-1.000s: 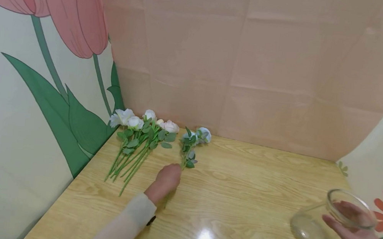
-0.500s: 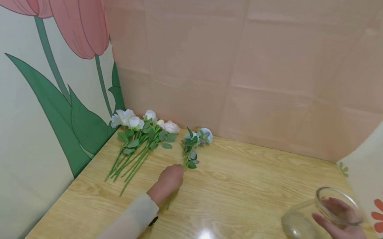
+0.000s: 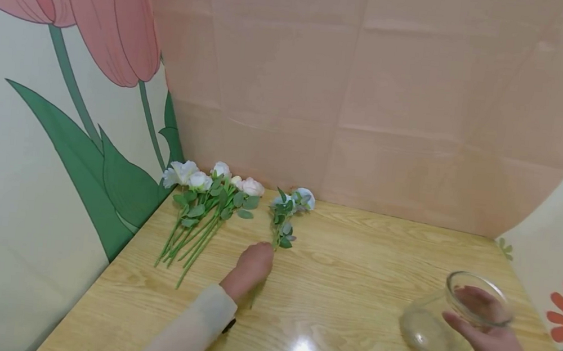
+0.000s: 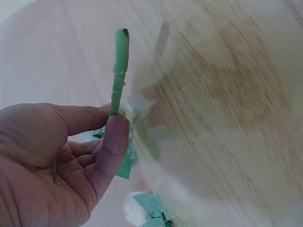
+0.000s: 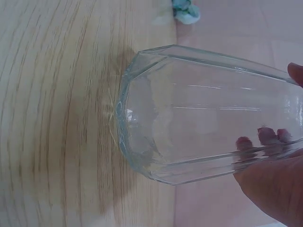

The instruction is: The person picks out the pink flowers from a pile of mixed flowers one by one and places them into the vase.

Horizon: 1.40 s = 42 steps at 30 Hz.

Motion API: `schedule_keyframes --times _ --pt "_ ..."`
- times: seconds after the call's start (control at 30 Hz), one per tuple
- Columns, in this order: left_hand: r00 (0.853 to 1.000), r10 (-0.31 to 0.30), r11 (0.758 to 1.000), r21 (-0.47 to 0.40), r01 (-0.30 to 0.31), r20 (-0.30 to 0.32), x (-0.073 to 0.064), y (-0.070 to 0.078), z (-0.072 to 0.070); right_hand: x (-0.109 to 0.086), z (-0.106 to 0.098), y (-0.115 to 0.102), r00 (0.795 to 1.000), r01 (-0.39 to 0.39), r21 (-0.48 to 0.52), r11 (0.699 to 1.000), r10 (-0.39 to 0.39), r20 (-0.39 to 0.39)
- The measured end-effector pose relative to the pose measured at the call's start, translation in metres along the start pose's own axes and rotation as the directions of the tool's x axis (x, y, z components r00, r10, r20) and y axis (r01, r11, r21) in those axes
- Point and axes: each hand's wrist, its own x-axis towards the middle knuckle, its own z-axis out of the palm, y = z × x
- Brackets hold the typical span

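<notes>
My left hand [image 3: 251, 267] pinches the green stem [image 4: 120, 64] of a light blue artificial flower [image 3: 304, 198] between thumb and finger. The flower's head and leaves point away toward the back wall, and its cut end sticks out past my fingers. On the right, my right hand [image 3: 498, 346] grips a clear glass vase [image 5: 203, 113] near its rim. Fingertips show through the glass in the right wrist view. The vase stands nearly upright, with its faceted base close to the tabletop; whether it touches I cannot tell.
Several white and pale pink artificial flowers [image 3: 207, 208] lie at the back left of the wooden table [image 3: 354, 261], stems toward me. A beige cloth wall [image 3: 345, 91] closes off the back. Printed floral sheets hang at both sides.
My right hand has carried the vase leftward across the table. The left hand, with the blue flower, has shifted slightly to the right. The other flowers lie as before.
</notes>
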Motion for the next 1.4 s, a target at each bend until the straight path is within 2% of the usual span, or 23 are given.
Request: schedule_keyframes --times 0.07,0.27,0.47,0.7,0.93,1.03,1.23,1.4 --pt "1.000 0.001 1.000 0.008 -0.001 -0.003 0.000 0.000 0.001 0.001 0.005 -0.002 1.000 0.012 0.032 0.999 -0.012 0.010" --pt "1.000 0.006 1.000 0.020 -0.005 -0.017 0.000 0.002 0.003 0.004 0.020 -0.011 0.998 0.040 -0.064 0.997 -0.037 0.043" --pt "0.999 0.028 0.999 0.030 -0.027 -0.017 0.001 0.002 0.006 0.010 0.036 -0.018 0.990 0.113 0.077 0.991 -0.119 0.081" --pt "1.000 0.023 1.000 0.011 -0.023 0.015 0.003 0.001 0.009 0.010 0.049 -0.025 0.988 0.128 -0.042 0.991 -0.124 0.089" --pt "0.998 0.033 0.999 -0.020 -0.032 0.048 0.003 -0.002 0.008 0.010 0.057 -0.031 0.988 0.122 -0.044 0.992 -0.117 0.105" --pt "0.998 0.041 0.999 -0.034 -0.040 0.037 0.001 -0.006 0.004 0.011 0.061 -0.033 0.986 0.127 -0.039 0.991 -0.123 0.110" --pt "1.000 -0.009 0.994 -0.111 0.012 0.027 -0.005 -0.017 -0.007 0.013 0.067 -0.035 0.979 0.159 0.001 0.987 -0.157 0.130" --pt "1.000 -0.013 0.995 -0.102 0.014 0.010 -0.007 -0.026 -0.014 0.014 0.071 -0.036 0.979 0.158 -0.013 0.987 -0.155 0.132"
